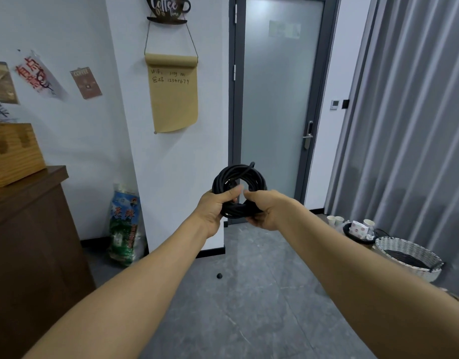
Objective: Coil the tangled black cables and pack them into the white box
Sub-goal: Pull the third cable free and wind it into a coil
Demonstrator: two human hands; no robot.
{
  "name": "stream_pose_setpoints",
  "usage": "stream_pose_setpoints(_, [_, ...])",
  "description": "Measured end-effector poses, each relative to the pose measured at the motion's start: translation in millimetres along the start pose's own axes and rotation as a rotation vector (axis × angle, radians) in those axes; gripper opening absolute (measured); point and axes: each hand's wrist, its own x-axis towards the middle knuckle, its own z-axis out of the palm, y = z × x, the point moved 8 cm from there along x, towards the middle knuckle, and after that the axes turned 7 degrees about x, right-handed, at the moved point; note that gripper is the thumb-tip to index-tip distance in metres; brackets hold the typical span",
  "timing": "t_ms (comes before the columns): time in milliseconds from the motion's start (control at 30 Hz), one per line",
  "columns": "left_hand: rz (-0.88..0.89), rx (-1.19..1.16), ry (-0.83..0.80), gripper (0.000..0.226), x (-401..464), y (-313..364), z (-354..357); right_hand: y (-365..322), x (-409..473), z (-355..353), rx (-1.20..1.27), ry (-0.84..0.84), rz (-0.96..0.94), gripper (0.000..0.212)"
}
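Observation:
A black cable wound into a round coil is held up in front of me at arm's length, before the grey glass door. My left hand grips the coil's lower left side, thumb across the strands. My right hand grips the lower right side, fingers curled under the bundle. One cable end sticks up at the coil's top. A white woven basket with a dark inside sits on the floor at the right; no white box shows apart from it.
A brown wooden cabinet with a wooden crate on top stands at the left. A printed bag leans against the white wall. A small black object lies on the grey floor. Paper cups and a black tray sit by the grey curtain.

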Motion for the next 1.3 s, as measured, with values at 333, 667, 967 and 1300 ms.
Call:
stream_pose_setpoints(333, [-0.040, 0.362, 0.232, 0.014, 0, 3, -14, 8, 7, 1, -0.010, 0.071, 0.012, 0.025])
stream_pose_setpoints(667, [0.223, 1.229, 0.410, 0.030, -12, 51, -9, -5, 12, 2, -0.054, 0.112, -0.079, 0.018])
stream_pose_setpoints(967, [0.187, 0.923, 0.154, 0.010, -5, 28, -14, 22, 11, 5, 0.011, 0.007, 0.081, 0.021])
stream_pose_setpoints(1300, [0.104, 0.961, 0.152, 0.007, 0, -7, -27, 29, 7, 1, 0.079, -0.187, 0.084, 0.020])
